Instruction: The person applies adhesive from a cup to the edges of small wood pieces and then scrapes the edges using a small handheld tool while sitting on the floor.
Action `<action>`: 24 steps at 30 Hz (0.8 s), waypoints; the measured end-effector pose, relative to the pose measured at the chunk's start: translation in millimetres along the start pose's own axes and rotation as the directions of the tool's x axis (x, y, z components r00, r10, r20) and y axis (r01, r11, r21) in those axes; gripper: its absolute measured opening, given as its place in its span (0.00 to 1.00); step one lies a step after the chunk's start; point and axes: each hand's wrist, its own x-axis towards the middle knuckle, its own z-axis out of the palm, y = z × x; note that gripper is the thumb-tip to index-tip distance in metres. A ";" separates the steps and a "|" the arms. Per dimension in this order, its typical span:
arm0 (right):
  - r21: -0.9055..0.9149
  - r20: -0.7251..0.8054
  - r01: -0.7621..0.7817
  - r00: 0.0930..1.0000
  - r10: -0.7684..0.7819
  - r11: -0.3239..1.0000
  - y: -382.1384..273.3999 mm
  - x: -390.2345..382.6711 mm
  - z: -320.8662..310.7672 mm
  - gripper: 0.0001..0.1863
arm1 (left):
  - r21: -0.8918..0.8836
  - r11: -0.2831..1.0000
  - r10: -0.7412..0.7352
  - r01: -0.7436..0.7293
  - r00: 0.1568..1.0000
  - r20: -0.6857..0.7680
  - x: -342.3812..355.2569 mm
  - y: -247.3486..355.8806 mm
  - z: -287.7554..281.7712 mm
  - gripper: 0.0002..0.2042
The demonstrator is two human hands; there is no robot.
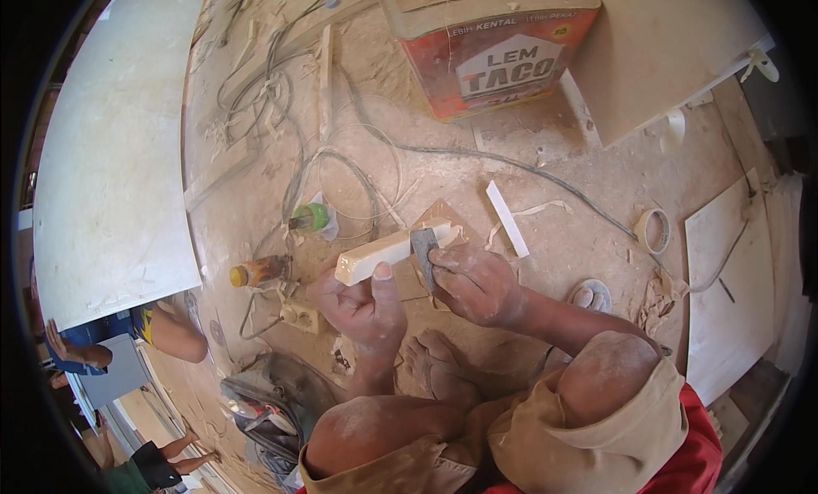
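Observation:
My left hand (368, 305) grips a short pale bar (375, 254), thumb on its near side. The bar's left end has a glossy, yellowish smear. Between the fingers and thumb of my right hand (479, 285) is a dark grey flat piece (423, 254), pressed against the bar's right part; whether it is a scraper or a sanding pad I cannot tell. Under the hands lies a brown board piece (440, 211), partly hidden. Right of it a thin white strip (507, 219) lies on the floor.
A large red tin (498, 60) stands beyond. Cables (528, 164) cross the dusty floor. To the left are a green-topped bottle (311, 217), a yellow-capped bottle (256, 272), a power socket block (302, 315) and an open bag (281, 400). Pale panels (119, 153) and a tape roll (653, 231) lie around; another person (128, 334) is at left.

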 end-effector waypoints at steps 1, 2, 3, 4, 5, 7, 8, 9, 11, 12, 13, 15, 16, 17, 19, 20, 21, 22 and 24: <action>0.014 0.017 0.017 1.000 -0.017 1.000 -0.6 -2.8 -0.2 0.12 | -0.008 1.000 -0.023 0.023 0.998 -0.054 -1.1 -3.2 -0.8 0.20; 0.029 0.033 0.033 0.999 -0.034 0.999 -0.6 -5.8 -0.9 0.13 | -0.009 1.000 -0.015 0.015 0.998 -0.053 -1.5 -4.4 -2.2 0.19; 0.046 0.050 0.050 0.997 -0.052 0.998 0.1 -7.8 -1.6 0.14 | -0.008 1.000 -0.007 0.007 0.999 -0.053 1.8 -1.4 -1.1 0.19; 0.072 0.040 0.046 0.998 -0.049 0.996 0.9 -8.4 -2.7 0.14 | -0.007 1.000 0.001 -0.001 0.999 -0.054 4.7 1.4 -0.3 0.18; 0.098 0.029 0.043 0.998 -0.046 0.994 1.7 -8.3 -4.0 0.14 | -0.007 1.000 -0.005 0.005 0.999 -0.054 6.7 3.8 0.2 0.18; 0.086 0.006 0.010 1.000 -0.010 0.996 5.8 -4.0 -7.6 0.14 | -0.014 1.000 -0.020 0.019 0.998 -0.054 8.8 7.7 1.7 0.18; 0.051 -0.010 -0.022 1.000 0.022 0.998 11.8 1.0 -8.8 0.14 | 0.000 1.000 -0.012 0.012 0.998 -0.060 8.4 5.7 0.3 0.18; 0.012 -0.029 -0.056 0.998 0.056 0.998 15.4 3.2 -10.4 0.15 | 0.011 1.000 -0.006 0.006 0.998 -0.062 7.7 1.2 -1.1 0.18; 0.017 0.013 -0.045 0.999 0.045 0.999 17.7 -2.3 -3.0 0.15 | 0.019 1.000 -0.011 0.012 0.998 -0.062 5.9 -0.9 -0.2 0.17; 0.025 0.033 -0.038 0.999 0.038 0.999 18.6 -4.2 1.3 0.15 | 0.022 1.000 -0.020 0.022 0.998 -0.063 5.3 -0.4 -0.5 0.17; 0.015 0.045 -0.026 0.999 0.025 1.000 16.5 -6.5 1.7 0.15 | 0.024 0.999 -0.030 0.032 0.998 -0.064 5.9 0.7 0.4 0.17; -0.001 0.068 -0.002 0.998 0.002 1.000 9.9 -13.0 0.6 0.14 | 0.014 0.987 -0.159 0.161 0.983 -0.089 9.4 13.0 3.6 0.17; 0.006 0.056 -0.003 0.998 0.003 1.000 10.5 -14.0 -1.3 0.13 | 0.008 0.974 -0.223 0.225 0.969 -0.102 10.5 17.8 4.7 0.17; 0.013 0.044 -0.004 0.999 0.004 1.000 11.8 -15.1 -4.2 0.13 | -0.005 0.974 -0.227 0.228 0.967 -0.116 10.8 17.3 5.4 0.17; 0.019 0.020 -0.015 1.000 0.015 1.000 13.4 -14.7 -5.2 0.12 | -0.032 0.972 -0.235 0.233 0.961 -0.144 12.6 15.4 7.5 0.17; 0.019 0.008 -0.024 1.000 0.024 1.000 13.8 -11.3 -3.2 0.12 | -0.034 0.972 -0.235 0.232 0.960 -0.151 12.4 14.3 6.4 0.18; 0.011 -0.003 -0.032 0.999 0.032 0.999 15.3 -8.2 -3.4 0.12 | -0.043 0.972 -0.236 0.232 0.959 -0.155 12.8 13.9 7.3 0.18; 0.028 0.006 0.000 1.000 0.000 1.000 17.7 -6.5 -2.7 0.11 | -0.051 0.971 -0.237 0.232 0.958 -0.158 13.2 13.4 7.8 0.18; 0.068 0.020 0.064 0.998 -0.065 0.996 21.5 -4.6 1.1 0.11 | -0.027 0.970 -0.244 0.242 0.961 -0.127 12.3 11.0 4.1 0.18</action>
